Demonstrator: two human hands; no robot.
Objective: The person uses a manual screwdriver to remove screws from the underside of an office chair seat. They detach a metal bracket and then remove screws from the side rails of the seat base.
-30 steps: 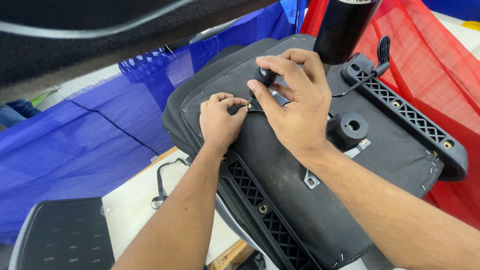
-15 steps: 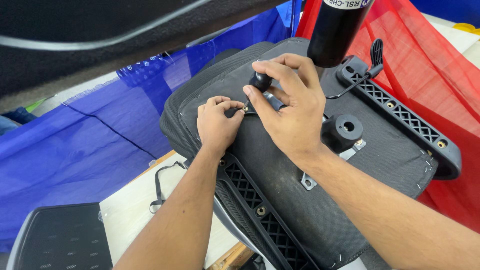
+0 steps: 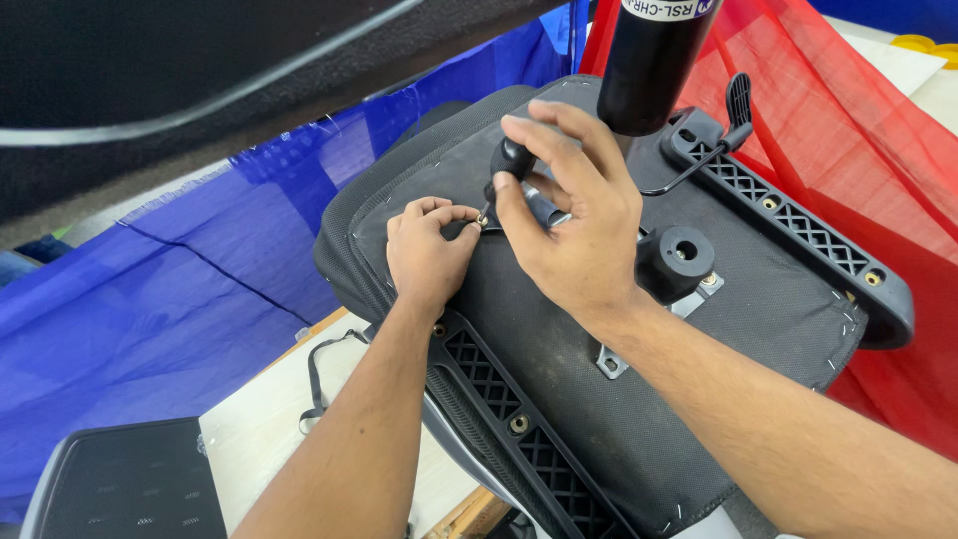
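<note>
An upturned office chair seat [image 3: 758, 329], covered underneath in black fabric, lies across the table. My left hand [image 3: 427, 258] rests on it with thumb and forefinger pinched on a small screw [image 3: 481, 224]. My right hand [image 3: 574, 215] grips a short black-handled screwdriver [image 3: 509, 165] whose tip meets that screw. A black gas-lift cylinder [image 3: 649, 60] rises from the seat just behind my right hand. A round black knob [image 3: 677, 260] sits on the metal mechanism plate right of my wrist.
Black ribbed plastic brackets run along the seat's near side [image 3: 499, 399] and far side [image 3: 798, 225]. Blue mesh cloth [image 3: 170, 309] hangs on the left, red mesh cloth [image 3: 878, 140] on the right. A black perforated chair part [image 3: 120, 489] lies bottom left on the pale tabletop [image 3: 259, 429].
The view has shifted slightly; both hands stay on the same spot of the seat. My right hand has turned a little on the screwdriver handle.
</note>
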